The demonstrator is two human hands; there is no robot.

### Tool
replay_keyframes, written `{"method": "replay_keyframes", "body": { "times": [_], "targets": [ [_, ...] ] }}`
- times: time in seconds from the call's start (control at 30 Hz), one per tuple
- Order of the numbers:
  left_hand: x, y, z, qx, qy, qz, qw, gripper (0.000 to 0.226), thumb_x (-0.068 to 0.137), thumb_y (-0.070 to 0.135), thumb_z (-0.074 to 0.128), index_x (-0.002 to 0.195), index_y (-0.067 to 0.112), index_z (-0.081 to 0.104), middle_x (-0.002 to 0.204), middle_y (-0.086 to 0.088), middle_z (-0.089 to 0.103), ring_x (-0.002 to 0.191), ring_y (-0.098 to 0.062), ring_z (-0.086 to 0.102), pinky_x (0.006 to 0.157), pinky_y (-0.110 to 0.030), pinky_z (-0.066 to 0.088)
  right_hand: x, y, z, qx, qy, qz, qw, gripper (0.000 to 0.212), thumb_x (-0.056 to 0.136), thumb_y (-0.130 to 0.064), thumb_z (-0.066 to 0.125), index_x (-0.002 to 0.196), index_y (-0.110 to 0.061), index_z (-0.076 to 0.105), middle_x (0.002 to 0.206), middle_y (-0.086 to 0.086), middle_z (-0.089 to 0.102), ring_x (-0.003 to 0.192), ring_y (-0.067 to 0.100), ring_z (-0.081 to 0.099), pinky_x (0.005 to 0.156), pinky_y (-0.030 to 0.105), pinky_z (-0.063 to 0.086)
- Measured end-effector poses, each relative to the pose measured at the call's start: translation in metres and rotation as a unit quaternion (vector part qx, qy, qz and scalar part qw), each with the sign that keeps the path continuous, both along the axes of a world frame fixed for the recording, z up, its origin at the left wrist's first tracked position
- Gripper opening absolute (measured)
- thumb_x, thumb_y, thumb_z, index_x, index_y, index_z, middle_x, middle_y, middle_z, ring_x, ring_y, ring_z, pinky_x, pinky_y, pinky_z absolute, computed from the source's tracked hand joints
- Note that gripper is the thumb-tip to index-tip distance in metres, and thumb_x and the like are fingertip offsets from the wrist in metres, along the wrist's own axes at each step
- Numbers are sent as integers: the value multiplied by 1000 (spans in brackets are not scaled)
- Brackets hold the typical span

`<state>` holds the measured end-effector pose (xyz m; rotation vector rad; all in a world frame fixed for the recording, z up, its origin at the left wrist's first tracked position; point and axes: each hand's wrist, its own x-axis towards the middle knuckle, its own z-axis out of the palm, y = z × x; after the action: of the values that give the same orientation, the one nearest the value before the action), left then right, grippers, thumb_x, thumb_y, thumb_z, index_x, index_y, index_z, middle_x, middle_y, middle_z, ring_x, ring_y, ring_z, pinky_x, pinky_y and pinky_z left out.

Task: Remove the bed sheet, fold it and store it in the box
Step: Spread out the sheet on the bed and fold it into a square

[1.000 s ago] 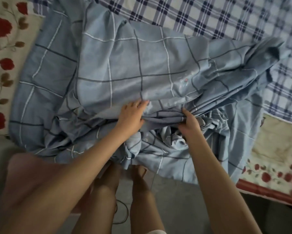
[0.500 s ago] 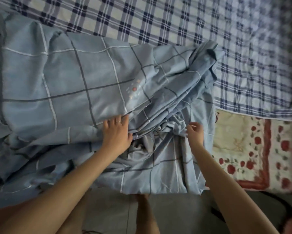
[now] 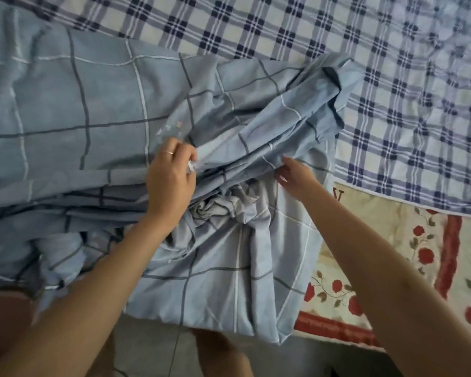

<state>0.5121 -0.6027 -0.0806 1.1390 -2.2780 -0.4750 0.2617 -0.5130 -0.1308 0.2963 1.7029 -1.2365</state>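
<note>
The light blue bed sheet [image 3: 92, 110] with a dark and white grid lies crumpled across the left and middle of the bed, part of it hanging over the near edge. My left hand [image 3: 171, 175], with a ring on one finger, pinches a fold of the sheet near its middle. My right hand [image 3: 294, 175] grips another fold a little to the right. A twisted knot of fabric sits between and below both hands. No box is in view.
A blue and white checked cover [image 3: 337, 36] spreads over the far and right side of the bed. A cream blanket with red flowers [image 3: 378, 268] lies at the right near edge. Grey floor tiles [image 3: 152, 349] and my legs show below.
The view has swung right along the bed. My left hand went from pressing flat on the sheet to pinching a fold; my right hand moved left onto a fold and took hold of it.
</note>
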Motion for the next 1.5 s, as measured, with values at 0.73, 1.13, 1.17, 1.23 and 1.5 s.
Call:
{"method": "replay_keyframes", "body": {
  "times": [0.73, 1.13, 1.17, 1.23, 1.5],
  "targets": [
    [-61, 77, -21, 44, -205, -169, 963, 19, 64, -2, 50, 75, 12, 59, 68, -6, 55, 52, -29, 57, 35, -26, 34, 30, 124, 55, 169, 23, 90, 981, 6, 92, -1, 44, 89, -6, 45, 68, 7, 48, 38, 15, 59, 42, 25, 52],
    [-11, 120, -19, 43, -246, -272, 929, 27, 57, -11, 59, 76, 9, 59, 98, -8, 51, 41, -26, 45, 32, -21, 30, -94, 34, 16, 203, 419, 244, 850, 63, 97, -22, 44, 150, -20, 10, 150, 10, 27, 110, 30, 50, 73, 34, 39],
    [-7, 124, -19, 43, -247, -269, 930, 24, 61, -9, 54, 77, 9, 59, 104, -8, 52, 42, -25, 45, 32, -21, 30, -100, 27, 14, 204, 409, 231, 859, 61, 96, -17, 40, 150, -22, 11, 145, 11, 36, 100, 29, 52, 70, 33, 39],
    [1, 129, -18, 29, -246, -265, 932, 22, 70, -2, 43, 77, 9, 61, 102, -6, 59, 42, -22, 45, 32, -20, 27, -110, 24, 11, 215, 379, 216, 874, 53, 95, -12, 34, 146, -20, 20, 127, 11, 53, 96, 29, 56, 69, 34, 40],
    [37, 116, -29, 81, -335, -191, 919, 30, 52, -10, 73, 66, 8, 55, 77, -11, 53, 49, -27, 54, 36, -25, 32, -99, 68, 44, 113, 314, -24, 942, 25, 98, -17, 42, 114, -26, 60, 106, 4, 64, 86, 24, 64, 66, 33, 58]
  ]
}}
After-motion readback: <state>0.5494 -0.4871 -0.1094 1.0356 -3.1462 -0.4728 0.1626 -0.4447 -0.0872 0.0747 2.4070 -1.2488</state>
